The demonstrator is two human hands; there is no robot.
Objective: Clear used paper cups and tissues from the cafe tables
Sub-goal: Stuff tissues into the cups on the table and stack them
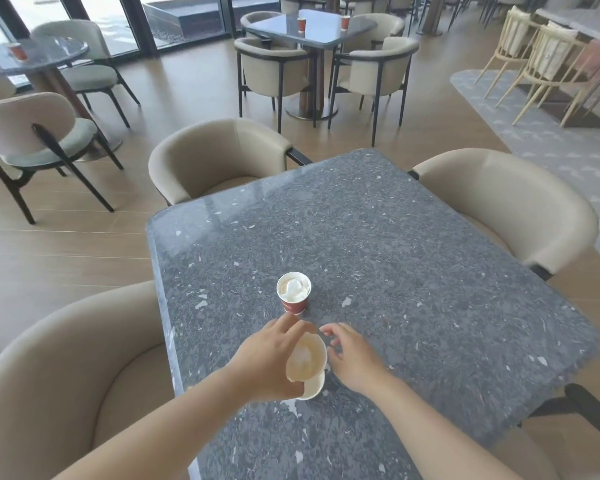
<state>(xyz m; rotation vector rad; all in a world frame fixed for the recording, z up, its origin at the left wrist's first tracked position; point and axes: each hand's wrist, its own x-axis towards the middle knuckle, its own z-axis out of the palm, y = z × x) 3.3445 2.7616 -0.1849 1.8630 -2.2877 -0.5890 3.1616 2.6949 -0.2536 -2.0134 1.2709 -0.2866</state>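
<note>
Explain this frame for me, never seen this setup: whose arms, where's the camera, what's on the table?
There is no machine here. A person wears one wide-angle camera on the head, looking forward and down, so the two bare arms entering from the bottom edge are their own.

The left hand holds a pale paper cup, which seems to sit in a second one, tilted with its mouth towards the camera, just above the dark speckled table. The right hand is open beside the cup and holds nothing.

On the table stands a red paper cup with a crumpled white tissue stuffed inside. Beige armchairs surround the table.

Further back, more red cups wait: two on the rectangular table and one on the round table at left.
</note>
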